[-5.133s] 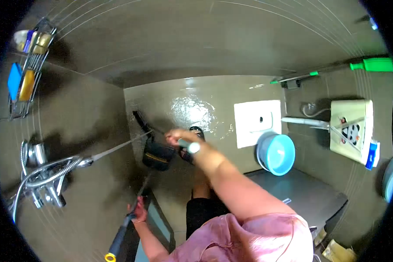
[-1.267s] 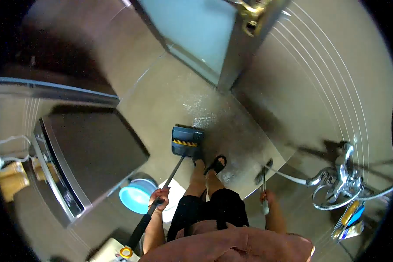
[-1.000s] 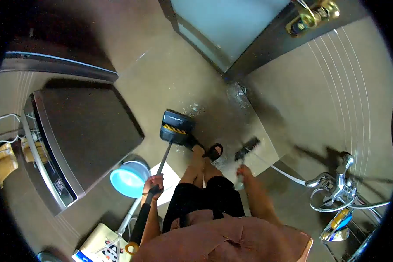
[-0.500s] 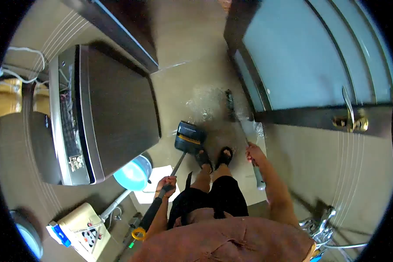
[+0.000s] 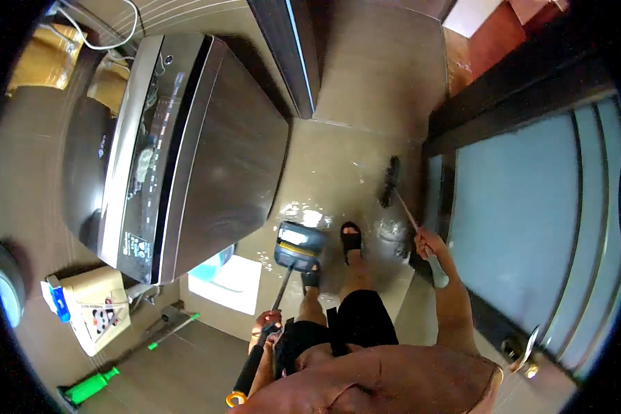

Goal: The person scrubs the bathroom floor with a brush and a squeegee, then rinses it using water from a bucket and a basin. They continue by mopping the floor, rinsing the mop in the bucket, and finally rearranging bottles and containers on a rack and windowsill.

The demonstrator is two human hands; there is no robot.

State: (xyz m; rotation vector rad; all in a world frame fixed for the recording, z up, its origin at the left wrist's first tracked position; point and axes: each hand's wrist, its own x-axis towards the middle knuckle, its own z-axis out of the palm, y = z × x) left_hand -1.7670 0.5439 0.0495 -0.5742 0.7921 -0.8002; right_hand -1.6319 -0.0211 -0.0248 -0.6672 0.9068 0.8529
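My left hand [image 5: 267,324] is closed around the shaft of a long-handled dustpan [image 5: 300,259]. The black pan, with a yellow comb strip, is low over the wet floor by my left foot, and the handle's orange end loop lies beside my body. My right hand [image 5: 430,243] grips a long-handled brush [image 5: 391,181]. Its dark bristle head meets the floor ahead of my right foot, near the door side, and the pale grip end sticks out behind the hand. Water glistens on the tiles around both tools.
A washing machine [image 5: 228,145] stands on the left, partly hiding a blue basin [image 5: 212,269]. A frosted-glass door [image 5: 517,207] borders the right, with a doorway ahead. A green-handled tool [image 5: 93,386] lies at lower left. The wet floor [image 5: 324,162] reaches the doorway.
My view has turned and shifted forward, and my right foot is now ahead of the left. The brush head sits closer to the doorframe. Both hands keep their holds.
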